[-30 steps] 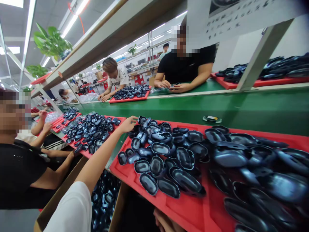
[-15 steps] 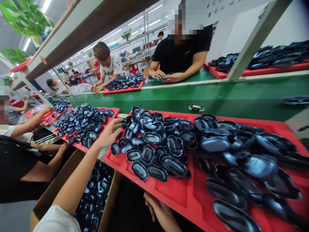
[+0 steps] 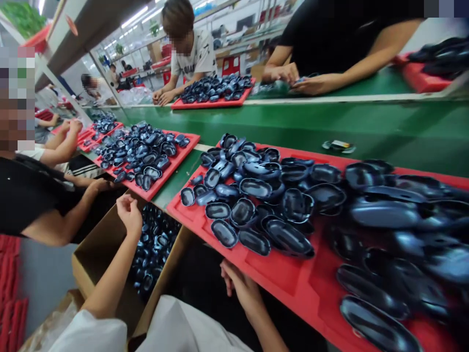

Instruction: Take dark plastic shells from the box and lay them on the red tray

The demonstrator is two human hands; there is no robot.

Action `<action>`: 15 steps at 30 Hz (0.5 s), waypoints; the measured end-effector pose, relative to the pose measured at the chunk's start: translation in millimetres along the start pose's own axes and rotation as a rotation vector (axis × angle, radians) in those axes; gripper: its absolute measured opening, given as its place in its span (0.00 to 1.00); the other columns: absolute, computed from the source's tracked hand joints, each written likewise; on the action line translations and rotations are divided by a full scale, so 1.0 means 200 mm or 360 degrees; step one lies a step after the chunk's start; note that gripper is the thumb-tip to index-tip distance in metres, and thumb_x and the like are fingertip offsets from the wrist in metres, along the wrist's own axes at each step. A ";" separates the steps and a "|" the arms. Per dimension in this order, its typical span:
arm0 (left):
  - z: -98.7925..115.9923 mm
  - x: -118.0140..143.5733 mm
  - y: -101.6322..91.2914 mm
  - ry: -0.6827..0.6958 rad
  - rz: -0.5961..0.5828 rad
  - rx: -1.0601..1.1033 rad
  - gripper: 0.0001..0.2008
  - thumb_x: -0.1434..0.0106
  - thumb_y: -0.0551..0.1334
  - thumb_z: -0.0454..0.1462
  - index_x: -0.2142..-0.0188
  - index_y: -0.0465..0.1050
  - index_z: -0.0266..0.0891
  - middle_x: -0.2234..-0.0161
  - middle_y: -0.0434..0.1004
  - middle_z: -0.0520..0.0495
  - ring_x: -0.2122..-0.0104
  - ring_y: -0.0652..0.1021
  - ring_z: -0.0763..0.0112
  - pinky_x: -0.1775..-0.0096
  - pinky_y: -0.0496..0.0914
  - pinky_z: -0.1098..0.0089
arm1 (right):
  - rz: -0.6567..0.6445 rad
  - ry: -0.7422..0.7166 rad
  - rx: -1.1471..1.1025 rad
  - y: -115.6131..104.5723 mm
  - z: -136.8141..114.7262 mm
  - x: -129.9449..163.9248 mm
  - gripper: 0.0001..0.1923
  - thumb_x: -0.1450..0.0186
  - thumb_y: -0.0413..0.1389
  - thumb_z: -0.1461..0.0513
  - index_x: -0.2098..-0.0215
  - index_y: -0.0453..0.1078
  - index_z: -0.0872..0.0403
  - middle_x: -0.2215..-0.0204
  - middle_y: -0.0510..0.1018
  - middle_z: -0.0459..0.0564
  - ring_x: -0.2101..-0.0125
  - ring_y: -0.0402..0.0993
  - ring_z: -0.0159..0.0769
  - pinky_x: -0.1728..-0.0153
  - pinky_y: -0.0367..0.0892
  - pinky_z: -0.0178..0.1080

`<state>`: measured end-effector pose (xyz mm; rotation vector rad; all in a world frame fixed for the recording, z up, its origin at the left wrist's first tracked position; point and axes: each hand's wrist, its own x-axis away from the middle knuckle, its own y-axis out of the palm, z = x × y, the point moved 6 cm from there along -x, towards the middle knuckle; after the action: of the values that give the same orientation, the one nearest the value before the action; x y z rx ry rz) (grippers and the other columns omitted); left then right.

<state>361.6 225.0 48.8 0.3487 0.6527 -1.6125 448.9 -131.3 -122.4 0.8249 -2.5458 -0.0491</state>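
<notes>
Left hand (image 3: 129,211) loosely curled, empty, over the shell-filled cardboard box (image 3: 95,254); right hand (image 3: 240,286) open, empty, below red tray (image 3: 271,274) edge; dark shells (image 3: 256,195) heaped, unsorted.

A long green conveyor belt (image 3: 293,129) is seen running from the right edge toward the far left corner of the hall. Along both of its sides a narrow green work ledge (image 3: 176,181) is fitted. A grey metal shelf (image 3: 84,29) is carried overhead on slanted uprights. Strip lights (image 3: 134,16) are mounted on the ceiling, and bright, even light is cast throughout. Green plants (image 3: 24,17) are set on top of the shelf. Red stools (image 3: 230,64) are placed in the background.
</notes>
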 end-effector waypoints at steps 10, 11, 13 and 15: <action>-0.75 0.88 0.06 -0.0676 -0.1694 -0.1041 0.36 0.55 0.74 0.39 0.45 0.68 0.44 0.33 0.57 0.29 0.32 0.56 0.32 0.40 0.59 0.36 | 0.0029 -0.0061 -0.0009 0.06 -0.04 0.00 0.32 0.44 0.60 0.34 0.69 0.69 0.54 0.81 0.67 0.44 0.84 0.59 0.28 0.85 0.58 0.33; -0.74 0.89 0.06 -0.0672 -0.1644 -0.0974 0.33 0.55 0.74 0.40 0.48 0.70 0.45 0.35 0.60 0.29 0.33 0.56 0.30 0.43 0.59 0.33 | 0.0026 -0.0058 -0.0002 0.06 -0.03 0.00 0.32 0.44 0.60 0.34 0.69 0.69 0.54 0.81 0.67 0.44 0.84 0.59 0.28 0.85 0.58 0.33; -0.72 0.87 0.06 -0.0631 -0.1432 -0.0765 0.23 0.54 0.74 0.41 0.58 0.74 0.46 0.43 0.69 0.32 0.37 0.64 0.29 0.49 0.65 0.35 | 0.0025 -0.0031 0.0007 0.06 -0.01 -0.01 0.33 0.44 0.59 0.33 0.70 0.68 0.54 0.82 0.67 0.43 0.85 0.58 0.28 0.85 0.59 0.33; -0.70 0.84 0.07 -0.0578 -0.1215 -0.0620 0.16 0.53 0.74 0.42 0.67 0.72 0.44 0.51 0.72 0.37 0.44 0.72 0.33 0.56 0.70 0.40 | 0.0042 -0.0010 0.0021 0.05 0.01 -0.02 0.33 0.45 0.57 0.32 0.71 0.67 0.53 0.83 0.65 0.42 0.85 0.58 0.28 0.85 0.59 0.33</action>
<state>329.4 172.8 -161.3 -0.5374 0.8476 -2.1293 444.7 -120.3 -124.3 0.7974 -2.5653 -0.0264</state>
